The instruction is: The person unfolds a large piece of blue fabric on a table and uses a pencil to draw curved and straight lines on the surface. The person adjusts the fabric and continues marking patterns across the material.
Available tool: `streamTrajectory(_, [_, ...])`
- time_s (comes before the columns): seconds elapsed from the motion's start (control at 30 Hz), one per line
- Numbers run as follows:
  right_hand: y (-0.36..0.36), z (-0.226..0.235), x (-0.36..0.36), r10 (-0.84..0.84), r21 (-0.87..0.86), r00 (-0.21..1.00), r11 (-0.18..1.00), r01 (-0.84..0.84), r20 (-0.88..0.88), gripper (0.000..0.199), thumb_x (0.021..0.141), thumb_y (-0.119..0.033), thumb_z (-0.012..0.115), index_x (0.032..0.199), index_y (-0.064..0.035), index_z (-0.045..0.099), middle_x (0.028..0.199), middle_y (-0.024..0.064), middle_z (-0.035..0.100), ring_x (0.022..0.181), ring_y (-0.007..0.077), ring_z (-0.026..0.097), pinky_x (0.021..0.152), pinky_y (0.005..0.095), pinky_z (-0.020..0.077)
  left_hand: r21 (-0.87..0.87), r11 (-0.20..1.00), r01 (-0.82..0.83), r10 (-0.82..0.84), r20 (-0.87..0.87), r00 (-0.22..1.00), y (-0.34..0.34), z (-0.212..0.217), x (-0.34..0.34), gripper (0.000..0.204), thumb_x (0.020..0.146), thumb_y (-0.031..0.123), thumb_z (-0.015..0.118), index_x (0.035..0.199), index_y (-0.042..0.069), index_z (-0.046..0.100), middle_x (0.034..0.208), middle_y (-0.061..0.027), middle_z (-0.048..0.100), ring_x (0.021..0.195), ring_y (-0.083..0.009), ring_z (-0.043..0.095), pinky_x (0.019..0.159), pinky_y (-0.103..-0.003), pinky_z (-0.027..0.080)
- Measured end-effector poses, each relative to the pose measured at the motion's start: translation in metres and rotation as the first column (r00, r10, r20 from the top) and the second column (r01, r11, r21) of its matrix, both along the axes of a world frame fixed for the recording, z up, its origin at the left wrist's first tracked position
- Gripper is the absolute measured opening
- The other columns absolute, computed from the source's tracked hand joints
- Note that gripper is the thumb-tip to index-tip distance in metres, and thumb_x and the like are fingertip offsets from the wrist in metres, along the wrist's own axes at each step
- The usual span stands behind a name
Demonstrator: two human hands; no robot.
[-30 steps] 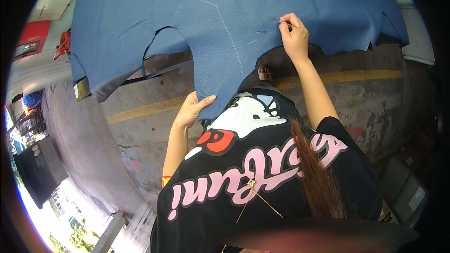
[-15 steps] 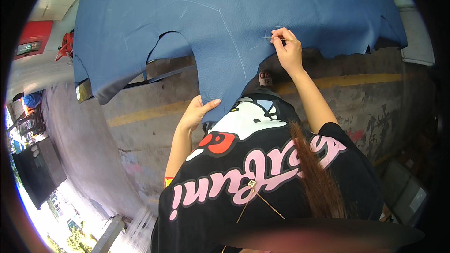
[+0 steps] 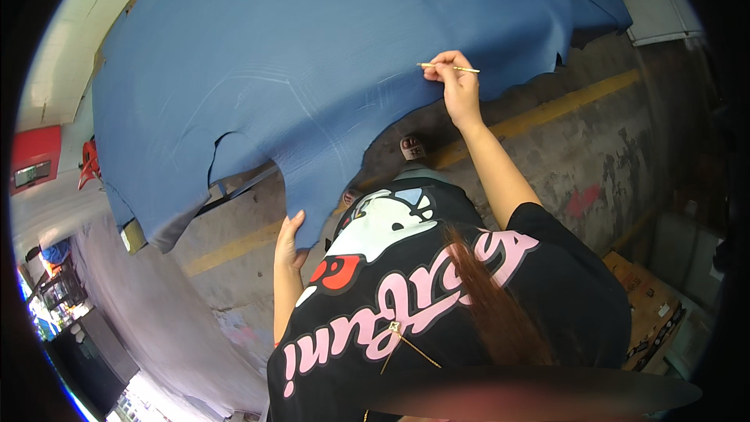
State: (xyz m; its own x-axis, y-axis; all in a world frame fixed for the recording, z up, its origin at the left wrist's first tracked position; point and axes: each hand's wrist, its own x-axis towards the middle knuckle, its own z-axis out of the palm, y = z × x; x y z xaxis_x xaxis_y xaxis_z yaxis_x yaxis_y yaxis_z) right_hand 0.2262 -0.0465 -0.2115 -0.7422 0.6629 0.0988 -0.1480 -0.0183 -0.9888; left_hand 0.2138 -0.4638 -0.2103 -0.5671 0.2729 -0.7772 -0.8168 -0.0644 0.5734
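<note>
A large blue leather hide (image 3: 336, 23) with an irregular edge spreads before me, and thin pale lines are drawn on it. My left hand (image 3: 290, 244) is closed on the narrow flap of the hide that hangs towards me, thumb on top and fingers hidden beneath. In my right hand (image 3: 457, 87) a slim gold-coloured pen (image 3: 467, 69) is pinched between thumb and fingers. It lies nearly level, its tip pointing left just over the hide near the front edge. Whether the tip touches the leather I cannot tell.
Below the hide runs a worn concrete floor (image 3: 500, 152) with a yellow stripe (image 3: 547, 105). A dark bar (image 3: 246, 190) shows through the gap in the hide. At lower right stands a cardboard box (image 3: 644, 297); a red object (image 3: 89, 164) is at far left.
The view has turned, so the hide sits lower and further left in it. Relative to the hide, my right hand with the pen has shifted right. My left hand still holds the flap.
</note>
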Motion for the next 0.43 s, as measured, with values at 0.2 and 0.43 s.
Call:
streamTrajectory(0.2, [0.133,0.004,0.013,-0.363,0.216,0.927,0.902,0.374,-0.094,0.009,0.094,-0.005,0.053,0.092,-0.0015,0.061,0.083,0.0076,0.067,0.083,0.0146,0.066,0.079,0.0279,0.0509,0.480,0.779,-0.404,0.370,0.170,0.913,0.038,-0.033,-0.004,0.046,0.090,0.039,0.062,0.124,0.008,0.056,0.125,-0.0098,0.059,0.124,-0.0265,0.048,0.109,-0.046,0.034])
streamTrajectory(0.43, [0.235,0.008,0.010,-0.394,0.465,0.899,0.842,0.272,0.188,0.014,0.091,-0.015,0.055,0.086,-0.0040,0.062,0.078,0.0058,0.070,0.075,0.0141,0.067,0.071,0.0280,0.0506,0.436,0.576,-0.692,0.647,0.275,0.711,0.042,-0.078,0.018,0.056,0.097,0.049,0.046,0.138,0.011,0.047,0.141,-0.0116,0.049,0.137,-0.0302,0.036,0.119,-0.052,0.018])
